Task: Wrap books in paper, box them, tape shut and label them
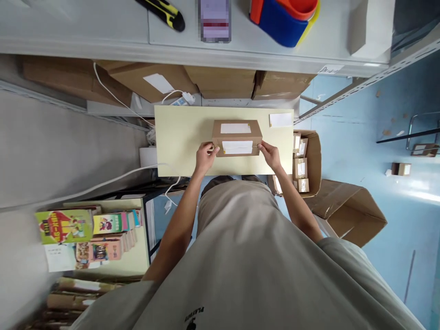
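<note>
A brown cardboard box point(237, 137) sits on the pale yellow table, with a white label point(235, 128) on its top face and another white label point(237, 147) on the side facing me. My left hand point(205, 159) grips the box at its left end, thumb against the near side. At the right end, my right hand point(271, 155) pinches the near corner between thumb and fingers. Another white label sheet point(280, 120) lies at the table's far right corner, apart from both hands.
Above the table point(182, 151), a shelf holds a utility knife point(165, 13), a phone point(215, 20) and a blue-and-red tape dispenser point(285, 20). Right of it stands an open carton point(314, 160) of small boxes, beside another open carton point(357, 215). Books point(65, 225) and a white cable point(113, 178) are at left.
</note>
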